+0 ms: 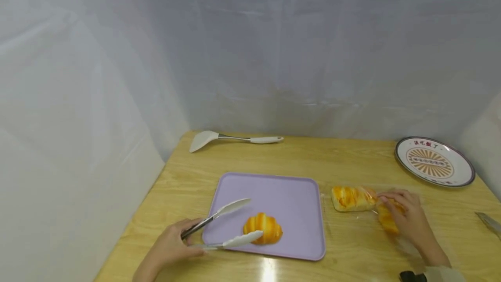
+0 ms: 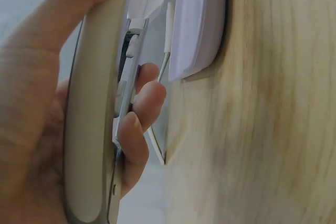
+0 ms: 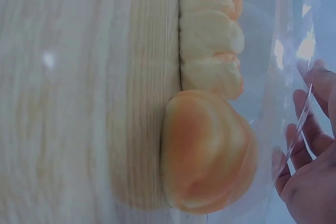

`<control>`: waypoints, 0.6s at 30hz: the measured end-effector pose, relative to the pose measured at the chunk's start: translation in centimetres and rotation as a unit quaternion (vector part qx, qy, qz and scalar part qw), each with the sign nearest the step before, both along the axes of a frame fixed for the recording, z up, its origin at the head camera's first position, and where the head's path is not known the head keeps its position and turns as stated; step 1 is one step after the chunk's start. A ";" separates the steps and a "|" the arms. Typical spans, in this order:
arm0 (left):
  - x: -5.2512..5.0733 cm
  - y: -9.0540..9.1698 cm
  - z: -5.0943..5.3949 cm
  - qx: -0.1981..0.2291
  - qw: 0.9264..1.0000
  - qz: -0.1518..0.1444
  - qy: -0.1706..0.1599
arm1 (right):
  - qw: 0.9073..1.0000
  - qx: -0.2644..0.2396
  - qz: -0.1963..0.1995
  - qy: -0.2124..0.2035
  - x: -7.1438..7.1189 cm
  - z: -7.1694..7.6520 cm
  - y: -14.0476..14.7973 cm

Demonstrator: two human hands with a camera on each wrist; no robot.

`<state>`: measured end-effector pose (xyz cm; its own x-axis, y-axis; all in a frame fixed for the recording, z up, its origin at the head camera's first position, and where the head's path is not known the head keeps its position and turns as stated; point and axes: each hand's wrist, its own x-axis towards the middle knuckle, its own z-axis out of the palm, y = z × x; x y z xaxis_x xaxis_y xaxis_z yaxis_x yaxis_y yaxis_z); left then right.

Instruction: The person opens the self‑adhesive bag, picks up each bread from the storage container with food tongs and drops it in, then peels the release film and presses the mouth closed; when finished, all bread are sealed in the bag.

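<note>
My left hand point(image 1: 172, 243) holds a pair of tongs point(image 1: 242, 239), fingers and thumb around the metal arms. The white tips are spread above a lilac tray point(image 1: 293, 199), one tip overlapping a croissant point(image 1: 261, 223) that lies there. In the left wrist view a tong arm point(image 2: 92, 114) lies between thumb and fingers. To the right, my right hand point(image 1: 409, 216) pinches a clear plastic bag point(image 3: 270, 35) at its film. Inside are a long bread roll point(image 1: 352, 198) and a rounder bun point(image 3: 210, 150), both resting low on the table.
A white spatula point(image 1: 266, 140) lies along the back edge of the wooden table point(image 1: 332, 156). At the back right stands a patterned plate point(image 1: 462, 171). A metal utensil point(image 1: 489, 222) shows partly at the right edge. Pale sheeting point(image 1: 274, 55) hangs behind and at the sides.
</note>
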<state>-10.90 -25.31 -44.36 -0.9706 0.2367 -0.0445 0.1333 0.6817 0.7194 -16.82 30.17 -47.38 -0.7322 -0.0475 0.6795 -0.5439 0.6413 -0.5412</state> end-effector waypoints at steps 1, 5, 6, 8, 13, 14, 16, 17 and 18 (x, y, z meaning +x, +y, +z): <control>0.0 -0.1 0.0 0.005 1.000 -0.001 -0.013 | 1.000 0.000 -0.002 0.000 0.0 0.0 0.0; 0.2 -0.3 -0.2 0.014 0.999 -0.007 -0.035 | 1.000 -0.007 -0.007 -0.007 0.1 0.0 -0.1; 0.3 -0.3 -0.3 0.013 0.999 -0.008 -0.035 | 1.000 -0.008 -0.008 -0.008 0.1 0.1 -0.1; 0.2 -0.4 -0.4 0.014 0.999 -0.011 -0.034 | 1.000 -0.010 -0.009 -0.012 0.2 0.1 -0.1; 0.0 -0.4 -0.5 0.013 0.999 -0.016 -0.033 | 1.000 -0.012 -0.013 -0.021 0.4 0.2 -0.2; 0.0 -0.4 -0.5 0.010 0.999 -0.017 -0.029 | 1.000 -0.011 -0.014 -0.023 0.4 0.2 -0.2; -0.1 -0.3 -0.4 0.002 1.000 -0.022 -0.021 | 0.999 -0.010 -0.018 -0.029 0.4 0.2 -0.2; -0.1 -0.2 -0.5 -0.004 1.000 -0.023 -0.015 | 0.999 -0.009 -0.020 -0.032 0.5 0.3 -0.3; -0.2 -0.1 -0.4 -0.009 1.000 -0.021 -0.011 | 0.999 -0.009 -0.022 -0.035 0.5 0.3 -0.2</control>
